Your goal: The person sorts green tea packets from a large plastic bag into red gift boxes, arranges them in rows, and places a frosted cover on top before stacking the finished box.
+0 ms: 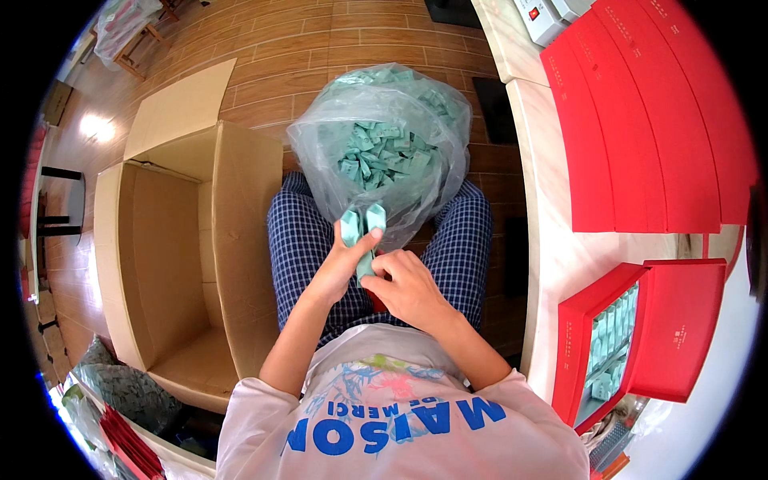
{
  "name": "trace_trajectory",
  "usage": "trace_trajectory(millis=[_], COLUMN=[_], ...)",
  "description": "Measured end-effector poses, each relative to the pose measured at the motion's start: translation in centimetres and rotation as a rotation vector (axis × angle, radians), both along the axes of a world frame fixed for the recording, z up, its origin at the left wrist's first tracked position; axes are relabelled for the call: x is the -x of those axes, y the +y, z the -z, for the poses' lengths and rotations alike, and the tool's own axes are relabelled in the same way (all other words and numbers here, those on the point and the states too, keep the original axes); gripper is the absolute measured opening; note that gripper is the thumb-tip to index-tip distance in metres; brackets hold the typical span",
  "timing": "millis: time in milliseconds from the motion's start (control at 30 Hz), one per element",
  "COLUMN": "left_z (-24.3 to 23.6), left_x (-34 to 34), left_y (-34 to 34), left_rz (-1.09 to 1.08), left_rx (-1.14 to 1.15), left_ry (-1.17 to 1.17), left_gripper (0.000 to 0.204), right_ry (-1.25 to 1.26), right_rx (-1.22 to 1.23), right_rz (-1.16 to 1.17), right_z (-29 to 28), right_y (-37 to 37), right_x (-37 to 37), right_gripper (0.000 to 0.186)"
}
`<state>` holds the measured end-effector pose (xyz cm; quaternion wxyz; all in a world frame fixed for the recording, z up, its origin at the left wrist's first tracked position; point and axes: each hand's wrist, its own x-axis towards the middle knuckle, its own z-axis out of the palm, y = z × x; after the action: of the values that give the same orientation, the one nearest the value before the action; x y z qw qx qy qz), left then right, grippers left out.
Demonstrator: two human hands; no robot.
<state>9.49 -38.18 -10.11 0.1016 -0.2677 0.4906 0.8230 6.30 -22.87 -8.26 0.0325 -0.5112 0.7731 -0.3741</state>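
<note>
My left hand is closed around small pale-green packets, at least two side by side, their folded ends pointing away from me. Close beside it, my right hand has its fingers curled and pinches the near end of a green packet. Just beyond both hands, a clear plastic bag stands open between my knees. Many loose packets of the same green fill it. My fingers partly hide the held packets, so their exact number is unclear.
To my left stands an open cardboard box. On the pale counter to my right, an open red box holds rows of green packets. Farther along lie several red boxes and a white device with a red switch.
</note>
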Motion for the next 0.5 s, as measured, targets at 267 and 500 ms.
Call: trace_trajectory(millis=[267, 500], left_z=[1.8, -0.1], left_x=[-0.3, 0.1], left_y=[-0.5, 0.4], left_rz=[0.083, 0.089], left_rx=[-0.163, 0.139], left_ry=[-0.048, 0.108], left_gripper=[0.062, 0.078], right_ry=[-0.079, -0.143], right_rx=[0.123, 0.243], right_rz=[0.086, 0.106], right_z=[-0.6, -1.4], right_y=[-0.5, -0.3], right_x=[0.2, 0.2], right_gripper=[0.025, 0.018])
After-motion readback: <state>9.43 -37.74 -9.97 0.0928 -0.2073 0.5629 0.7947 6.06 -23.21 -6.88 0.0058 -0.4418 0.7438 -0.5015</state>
